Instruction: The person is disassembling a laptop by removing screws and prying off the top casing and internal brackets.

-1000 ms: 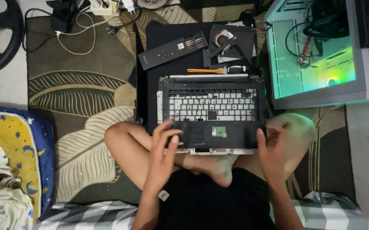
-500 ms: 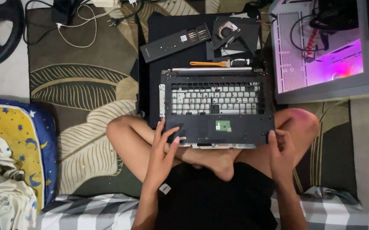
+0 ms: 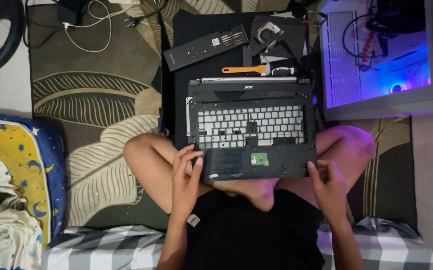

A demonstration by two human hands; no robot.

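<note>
A: Resting on the crossed legs, where is the laptop palmrest frame (image 3: pixel 251 132) being gripped?

B: Left hand (image 3: pixel 186 177) and right hand (image 3: pixel 329 187) are each pinching 1 front corner; it is probably light, stiff and fragile.

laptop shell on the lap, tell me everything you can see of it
The laptop shell is a black, plastic-looking top case lying flat, inside up, across the person's crossed legs. Its middle is a pale grid of empty key holes; a small green board sits near the front edge, and a silver hinge strip runs along the far edge. The left hand grips its front left corner; the right hand touches the front right corner.
</note>
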